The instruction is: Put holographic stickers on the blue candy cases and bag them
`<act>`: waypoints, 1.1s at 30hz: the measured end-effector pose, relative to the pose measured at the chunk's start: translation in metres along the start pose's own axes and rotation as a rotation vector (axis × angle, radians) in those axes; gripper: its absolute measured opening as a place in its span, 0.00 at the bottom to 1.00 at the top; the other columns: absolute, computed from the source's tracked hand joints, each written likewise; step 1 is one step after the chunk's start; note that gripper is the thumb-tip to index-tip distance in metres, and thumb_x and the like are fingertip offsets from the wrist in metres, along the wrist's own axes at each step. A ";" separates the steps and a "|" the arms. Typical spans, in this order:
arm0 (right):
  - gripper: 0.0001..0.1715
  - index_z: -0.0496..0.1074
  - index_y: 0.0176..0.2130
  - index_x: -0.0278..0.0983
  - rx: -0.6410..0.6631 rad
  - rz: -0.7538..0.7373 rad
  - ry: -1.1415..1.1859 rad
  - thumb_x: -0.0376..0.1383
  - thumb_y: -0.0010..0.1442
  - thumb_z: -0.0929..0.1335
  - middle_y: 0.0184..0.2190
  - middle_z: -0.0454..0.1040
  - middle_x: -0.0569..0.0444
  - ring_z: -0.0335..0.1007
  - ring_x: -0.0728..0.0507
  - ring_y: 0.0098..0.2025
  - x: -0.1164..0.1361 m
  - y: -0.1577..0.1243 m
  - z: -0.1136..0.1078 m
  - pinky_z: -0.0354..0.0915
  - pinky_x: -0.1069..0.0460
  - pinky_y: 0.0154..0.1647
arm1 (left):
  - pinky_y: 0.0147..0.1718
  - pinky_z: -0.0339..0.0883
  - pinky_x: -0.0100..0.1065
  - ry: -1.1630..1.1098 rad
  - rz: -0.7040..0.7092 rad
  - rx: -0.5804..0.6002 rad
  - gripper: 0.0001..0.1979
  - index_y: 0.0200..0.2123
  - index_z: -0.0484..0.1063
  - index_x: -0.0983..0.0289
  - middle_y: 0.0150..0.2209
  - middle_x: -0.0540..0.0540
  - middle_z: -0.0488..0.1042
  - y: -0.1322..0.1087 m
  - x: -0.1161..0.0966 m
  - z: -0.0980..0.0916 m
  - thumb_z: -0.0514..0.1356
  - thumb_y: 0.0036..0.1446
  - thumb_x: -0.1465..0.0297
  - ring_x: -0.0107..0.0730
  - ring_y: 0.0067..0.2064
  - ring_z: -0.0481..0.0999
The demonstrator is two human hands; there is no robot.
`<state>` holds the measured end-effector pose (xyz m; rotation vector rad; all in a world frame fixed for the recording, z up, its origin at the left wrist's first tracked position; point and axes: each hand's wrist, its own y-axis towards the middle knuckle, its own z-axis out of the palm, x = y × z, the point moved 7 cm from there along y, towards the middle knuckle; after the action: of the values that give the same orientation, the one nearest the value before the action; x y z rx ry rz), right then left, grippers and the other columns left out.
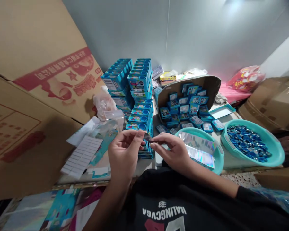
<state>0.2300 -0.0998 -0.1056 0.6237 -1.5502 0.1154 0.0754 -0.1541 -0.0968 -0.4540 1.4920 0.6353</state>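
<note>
My left hand (124, 152) and my right hand (173, 150) meet in front of my chest, both pinching a small dark flat piece (148, 138) between fingertips. Right behind the hands stands a tall stack of blue candy boxes (139, 106) marked "Caramelo Macizo". To the right of my right hand sits a teal bowl (219, 158) holding shiny holographic wrappers (199, 149). What the small piece is cannot be made out.
A second teal bowl (275, 150) full of small blue pieces (247, 141) sits at right. An open carton (213, 84) spills little blue boxes behind it. Sheets of white labels (80, 157) lie at left, beside large cardboard boxes (26, 106). More cardboard boxes (269, 106) stand far right.
</note>
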 end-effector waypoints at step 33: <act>0.29 0.62 0.24 0.38 0.163 0.226 -0.114 0.55 0.52 0.75 0.18 0.61 0.62 0.57 0.51 0.22 -0.138 0.028 0.020 0.56 0.55 0.23 | 0.51 0.68 0.40 0.105 -0.219 0.244 0.29 0.55 0.64 0.58 0.56 0.57 0.71 0.042 0.066 -0.026 0.68 0.54 0.55 0.42 0.55 0.73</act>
<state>0.1927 -0.0418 -0.2304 0.5886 -1.7302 0.3854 0.0265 -0.1313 -0.1588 -0.4587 1.5695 0.2564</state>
